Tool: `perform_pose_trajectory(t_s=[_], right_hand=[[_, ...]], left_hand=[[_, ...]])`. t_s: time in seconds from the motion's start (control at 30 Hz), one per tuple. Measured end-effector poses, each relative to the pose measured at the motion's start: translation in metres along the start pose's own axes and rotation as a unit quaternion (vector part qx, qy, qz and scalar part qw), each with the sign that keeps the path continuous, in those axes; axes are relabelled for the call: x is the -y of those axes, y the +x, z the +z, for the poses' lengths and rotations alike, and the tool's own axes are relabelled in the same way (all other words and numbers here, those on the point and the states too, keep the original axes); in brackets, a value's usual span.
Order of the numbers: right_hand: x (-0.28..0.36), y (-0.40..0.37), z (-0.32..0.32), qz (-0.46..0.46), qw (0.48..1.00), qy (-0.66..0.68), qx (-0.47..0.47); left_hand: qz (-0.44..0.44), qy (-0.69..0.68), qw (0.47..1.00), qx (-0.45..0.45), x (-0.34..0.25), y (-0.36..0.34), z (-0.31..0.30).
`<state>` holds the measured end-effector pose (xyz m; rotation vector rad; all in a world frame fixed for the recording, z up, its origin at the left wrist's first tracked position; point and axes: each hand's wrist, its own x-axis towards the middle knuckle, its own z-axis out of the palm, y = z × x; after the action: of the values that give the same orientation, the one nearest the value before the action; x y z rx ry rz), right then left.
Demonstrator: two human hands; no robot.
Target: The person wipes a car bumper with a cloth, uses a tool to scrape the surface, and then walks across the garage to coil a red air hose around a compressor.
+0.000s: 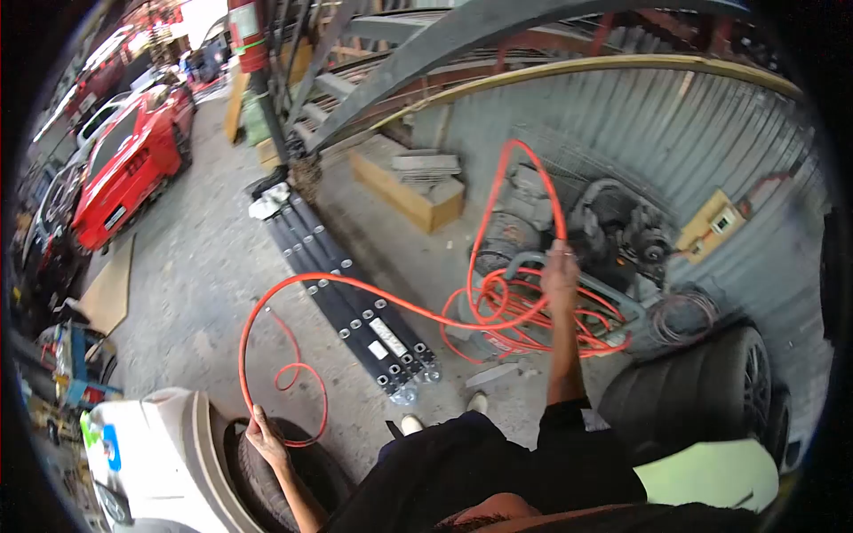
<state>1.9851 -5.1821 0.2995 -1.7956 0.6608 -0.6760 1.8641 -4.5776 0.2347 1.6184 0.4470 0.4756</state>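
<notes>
An orange air hose (355, 282) runs in a wide arc between my two hands. My left hand (265, 437) is closed around it at the lower left, above a tire. From there a loose end loops on the floor. My right hand (560, 277) grips the hose farther out, with a tall loop rising above the fist. Below and around that hand, more of the hose lies in tangled coils by an air compressor (506, 242) with a motor and a dark pump. The parts of the hose inside my fists are hidden.
A long black strip-like object with pale fittings (342, 293) lies on the floor ahead. Wheels with tires (689, 386) stand at right, near a coiled cable (684, 313). A white bumper (169, 444) is at lower left, a red car (133, 169) upper left, a cardboard box (404, 191) ahead.
</notes>
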Motion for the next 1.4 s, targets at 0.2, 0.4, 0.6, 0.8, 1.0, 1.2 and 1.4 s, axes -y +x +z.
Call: perform_pose_trajectory(t_s=[0.2, 0.4, 0.6, 0.8, 1.0, 1.2, 1.4], right_hand=[[-0.053, -0.032, -0.195, 0.022, 0.987, 0.080, -0.140], [-0.194, -0.108, -0.304, 0.193, 0.936, 0.154, -0.250], [-0.550, -0.182, -0.366, 0.378, 0.895, 0.133, -0.195], [-0.502, -0.194, -0.240, 0.526, 0.844, -0.099, 0.018], [-0.528, -0.103, -0.206, 0.409, 0.872, -0.121, 0.240], [-0.506, -0.063, -0.195, 0.450, 0.855, 0.171, 0.194], [-0.531, -0.063, -0.161, 0.388, 0.812, 0.388, 0.200]], left_hand=[[0.085, 0.070, 0.980, 0.164, 0.008, 0.028, 0.093], [0.071, 0.042, 0.973, 0.217, 0.001, -0.020, 0.151], [0.090, 0.123, 0.953, 0.261, -0.003, -0.099, 0.186], [-0.175, -0.072, 0.942, 0.278, -0.026, -0.144, 0.229], [-0.182, -0.117, 0.941, 0.259, -0.090, -0.149, 0.341], [0.130, 0.011, 0.947, 0.293, -0.137, -0.208, 0.504], [0.293, 0.155, 0.813, 0.479, -0.125, -0.412, 0.579]])
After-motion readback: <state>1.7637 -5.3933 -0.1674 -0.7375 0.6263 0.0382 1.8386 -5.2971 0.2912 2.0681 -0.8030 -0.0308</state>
